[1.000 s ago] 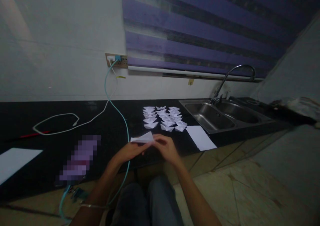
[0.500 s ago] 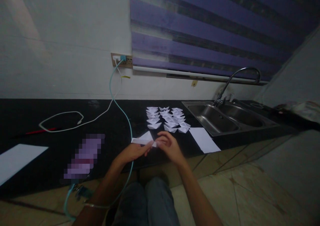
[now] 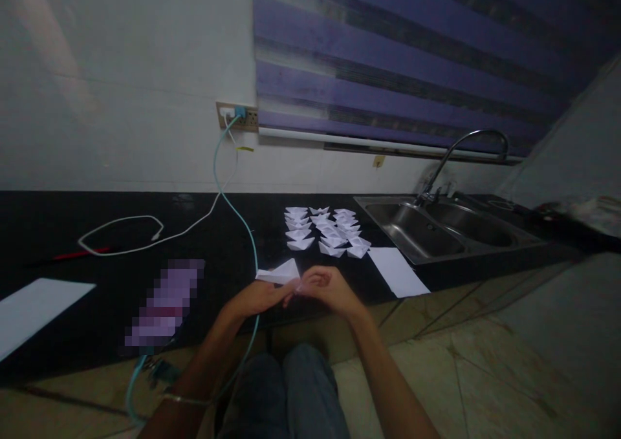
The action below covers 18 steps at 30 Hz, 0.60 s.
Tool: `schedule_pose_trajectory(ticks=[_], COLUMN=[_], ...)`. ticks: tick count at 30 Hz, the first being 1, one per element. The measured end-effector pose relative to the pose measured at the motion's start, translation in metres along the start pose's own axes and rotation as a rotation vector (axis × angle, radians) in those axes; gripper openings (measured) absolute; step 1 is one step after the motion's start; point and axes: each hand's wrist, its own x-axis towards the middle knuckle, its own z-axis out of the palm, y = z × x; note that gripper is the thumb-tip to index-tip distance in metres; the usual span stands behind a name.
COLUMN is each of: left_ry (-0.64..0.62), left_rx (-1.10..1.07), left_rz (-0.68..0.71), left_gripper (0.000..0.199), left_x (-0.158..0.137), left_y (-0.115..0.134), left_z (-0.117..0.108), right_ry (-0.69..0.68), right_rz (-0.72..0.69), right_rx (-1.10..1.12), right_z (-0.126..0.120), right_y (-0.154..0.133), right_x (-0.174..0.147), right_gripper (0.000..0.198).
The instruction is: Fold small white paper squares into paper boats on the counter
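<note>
Paper, a flat white sheet (image 3: pixel 33 306), is lying at the black stone counter's (image 3: pixel 72 229) left end; left hand (image 3: pixel 257 295) and right hand (image 3: pixel 325 287) are pinching a folded white paper piece (image 3: pixel 280 274) above the front edge, rows of small white paper boats (image 3: pixel 326 232) sitting beyond, steel sink (image 3: pixel 439 229) rightmost

Both forearms are left bare with no sleeves seen, a thin pale bangle (image 3: pixel 187 399) is worn on the left wrist, and the knees are covered by dark blue-grey trousers (image 3: pixel 286 394).
</note>
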Motion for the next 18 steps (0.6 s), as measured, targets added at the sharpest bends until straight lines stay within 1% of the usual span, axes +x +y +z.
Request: schedule_pose_trajectory(ticks=[3,7,11,14,16,18], left_ry=[-0.005,-0.003,-0.07,-0.043,-0.024,-0.034], left_rx=[-0.009,-0.12,-0.202,-0.245,-0.252,-0.244], left_rz=[0.006,0.035,0.052,0.079,0.089,0.105], left_gripper=[0.056,0.05,0.04,0.035,0.034,0.033], left_x=[0.002,0.005,0.007,0.008,0.009,0.01], left_y=[-0.002,0.001,0.003,0.001,-0.001,-0.002], left_z=[0.001,0.003,0.003,0.003,0.003,0.003], right_ry=[-0.024,-0.009,0.069,0.146,0.198,0.233], right_rz=[0.011,-0.016,-0.084,-0.122,-0.128,-0.119], right_rx=[-0.047,-0.137,-0.187,-0.173,-0.168,-0.162], right_z=[0.005,0.012,0.014,0.014,0.014,0.015], right_y=[0.0,-0.001,-0.002,-0.002,-0.001,0.0], right_x=[0.001,0.0,-0.001,-0.001,-0.001,-0.001], right_gripper=[0.026,0.02,0.015,0.018,0.019,0.022])
